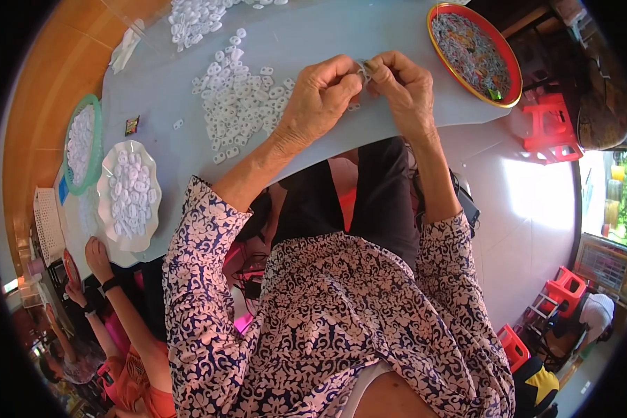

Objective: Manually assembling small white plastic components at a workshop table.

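Observation:
Above the far part of the pale table [397,35], my left hand [322,94] and my right hand [404,82] meet, fingertips almost touching. Both are closed in a pinch around something small, pale and thin [363,70], mostly covered by the fingers; its kind cannot be made out. Just left of my left hand spreads a loose pile of small white oval pieces [237,97], many with two holes. Right of my right hand, a round red tray [514,75] with a gold rim holds a tangle of thin grey strands [470,52].
A scalloped white dish [153,209] and a green-rimmed basket [68,150] hold more white pieces at left. Another pile [195,24] lies farther back. Red stools [552,125] stand at right. A person [143,369] with a hand near the table sits lower left.

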A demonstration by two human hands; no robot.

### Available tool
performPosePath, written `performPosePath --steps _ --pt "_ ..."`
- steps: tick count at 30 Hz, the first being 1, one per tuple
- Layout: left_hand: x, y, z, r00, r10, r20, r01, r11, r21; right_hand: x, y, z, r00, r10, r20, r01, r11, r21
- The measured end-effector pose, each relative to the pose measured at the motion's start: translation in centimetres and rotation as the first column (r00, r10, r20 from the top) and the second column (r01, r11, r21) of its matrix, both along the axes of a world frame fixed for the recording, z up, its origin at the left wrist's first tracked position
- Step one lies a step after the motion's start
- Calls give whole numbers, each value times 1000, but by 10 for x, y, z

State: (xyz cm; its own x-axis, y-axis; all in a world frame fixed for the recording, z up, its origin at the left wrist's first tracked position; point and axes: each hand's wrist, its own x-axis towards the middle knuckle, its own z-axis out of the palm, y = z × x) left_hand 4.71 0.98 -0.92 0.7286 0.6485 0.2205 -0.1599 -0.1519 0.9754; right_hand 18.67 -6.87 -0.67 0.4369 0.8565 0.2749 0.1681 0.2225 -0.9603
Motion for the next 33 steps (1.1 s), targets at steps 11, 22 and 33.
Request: performPosePath --steps 11,22,33 --pt "2 12 -4 1000 6 28 -10 992 128 4 5 -4 998 41 49 -44 997 68" --pt "-27 26 15 967 191 -167 -28 736 677 5 6 -7 975 -84 -205 100 993 67" --pt "-51 58 25 923 340 -179 -103 668 737 9 7 -19 963 -141 -230 187 964 191"
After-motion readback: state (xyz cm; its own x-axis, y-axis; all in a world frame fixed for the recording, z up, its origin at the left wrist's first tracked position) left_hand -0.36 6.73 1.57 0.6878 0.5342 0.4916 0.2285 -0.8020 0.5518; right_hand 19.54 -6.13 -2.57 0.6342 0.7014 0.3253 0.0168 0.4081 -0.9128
